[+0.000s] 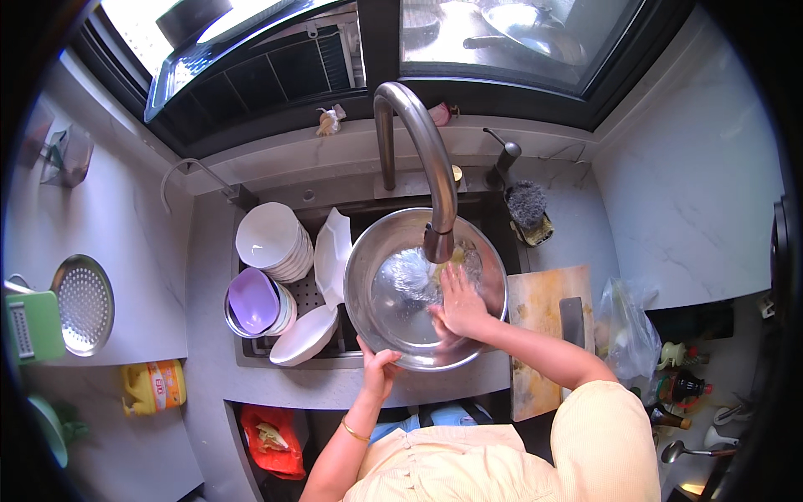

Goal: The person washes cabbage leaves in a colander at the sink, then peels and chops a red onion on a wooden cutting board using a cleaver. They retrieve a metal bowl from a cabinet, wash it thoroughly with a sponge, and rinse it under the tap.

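A round stainless steel basin [362, 301] sits over the sink, with its near rim by the counter edge. My left hand [379, 371] grips that near rim on the left, thumb on top. Inside the basin, my right hand [461, 300] reaches to the water with its fingers extended; nothing is seen in its grasp. Just beyond the fingertips, something yellowish-green [463, 253] shows through the rippling water, too blurred to name. The curved metal faucet [446, 188] arches over the basin, its spout [438, 245] above the churned water.
Left of the basin stand stacked white bowls [270, 235], a purple bowl [253, 301] on other bowls, and white dishes [306, 339]. On the right lie a wooden cutting board [539, 376], a knife [572, 323] and a plastic bag [627, 332]. A steel scrubber [527, 204] rests behind.
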Available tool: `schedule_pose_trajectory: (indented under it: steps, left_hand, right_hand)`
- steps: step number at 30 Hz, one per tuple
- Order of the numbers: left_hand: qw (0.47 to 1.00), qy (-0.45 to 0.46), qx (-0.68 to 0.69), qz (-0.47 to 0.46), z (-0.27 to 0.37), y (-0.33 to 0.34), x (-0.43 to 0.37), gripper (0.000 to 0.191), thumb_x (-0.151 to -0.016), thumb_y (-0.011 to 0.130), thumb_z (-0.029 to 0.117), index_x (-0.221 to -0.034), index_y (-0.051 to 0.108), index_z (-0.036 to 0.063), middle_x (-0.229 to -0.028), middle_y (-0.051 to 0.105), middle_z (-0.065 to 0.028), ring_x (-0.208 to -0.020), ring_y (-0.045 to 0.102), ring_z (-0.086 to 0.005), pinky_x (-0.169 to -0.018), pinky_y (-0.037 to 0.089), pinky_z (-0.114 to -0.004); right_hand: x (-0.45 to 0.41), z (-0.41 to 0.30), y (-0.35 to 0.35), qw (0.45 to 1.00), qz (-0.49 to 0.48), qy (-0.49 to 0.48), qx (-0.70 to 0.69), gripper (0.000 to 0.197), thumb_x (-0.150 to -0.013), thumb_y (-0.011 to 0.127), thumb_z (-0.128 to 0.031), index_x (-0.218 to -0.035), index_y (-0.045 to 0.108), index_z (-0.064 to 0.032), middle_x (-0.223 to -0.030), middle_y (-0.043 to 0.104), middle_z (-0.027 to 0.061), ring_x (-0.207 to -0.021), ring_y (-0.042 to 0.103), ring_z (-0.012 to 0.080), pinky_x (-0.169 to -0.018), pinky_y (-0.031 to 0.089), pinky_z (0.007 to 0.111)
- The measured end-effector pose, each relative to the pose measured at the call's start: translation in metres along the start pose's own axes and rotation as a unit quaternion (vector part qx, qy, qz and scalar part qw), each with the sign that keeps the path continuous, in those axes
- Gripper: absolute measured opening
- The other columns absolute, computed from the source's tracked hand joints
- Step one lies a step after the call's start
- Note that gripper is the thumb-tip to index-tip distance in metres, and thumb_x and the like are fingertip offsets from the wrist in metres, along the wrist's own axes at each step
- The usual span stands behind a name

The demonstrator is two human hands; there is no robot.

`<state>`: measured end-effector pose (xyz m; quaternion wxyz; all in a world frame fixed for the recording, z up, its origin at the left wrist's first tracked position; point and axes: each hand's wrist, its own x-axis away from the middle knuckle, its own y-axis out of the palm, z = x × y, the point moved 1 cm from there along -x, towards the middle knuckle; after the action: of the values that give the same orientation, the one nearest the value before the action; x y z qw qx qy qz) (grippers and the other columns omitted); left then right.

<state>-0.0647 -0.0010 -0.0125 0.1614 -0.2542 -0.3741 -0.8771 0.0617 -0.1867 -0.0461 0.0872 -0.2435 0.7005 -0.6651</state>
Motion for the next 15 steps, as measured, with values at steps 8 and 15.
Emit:
schedule_pose_trajectory:
  steps: [8, 15]
  left_hand:
    - [0.992, -0.078, -0.100, -0.030, -0.004, 0.010, 0.009, 0.073, -0.067, 0.055, 0.001, -0.127, 0.019, 0.0227, -0.091, 0.056, -0.0069, -0.069, 0.060, -0.0131, -0.051, 0.047, -0.021]
    - [0.992, -0.049, -0.087, -0.070, 0.000, -0.007, -0.017, 0.070, -0.063, 0.055, -0.003, -0.122, 0.027, 0.0195, -0.105, 0.049, -0.0078, -0.081, 0.058, -0.0169, -0.058, 0.050, -0.025]
  right_hand:
    - [-0.045, -0.020, -0.010, 0.985, 0.137, 0.033, -0.101, 0.078, -0.088, 0.041, -0.052, -0.140, 0.020, 0.0029, -0.149, 0.011, 0.0225, -0.139, 0.001, 0.0375, -0.111, 0.000, 0.050]
    - [-0.012, -0.062, -0.021, 0.916, 0.022, -0.320, -0.241, 0.063, -0.095, 0.032, -0.041, -0.141, 0.021, 0.0004, -0.149, 0.014, 0.0193, -0.140, 0.008, 0.0297, -0.113, 0.005, 0.046]
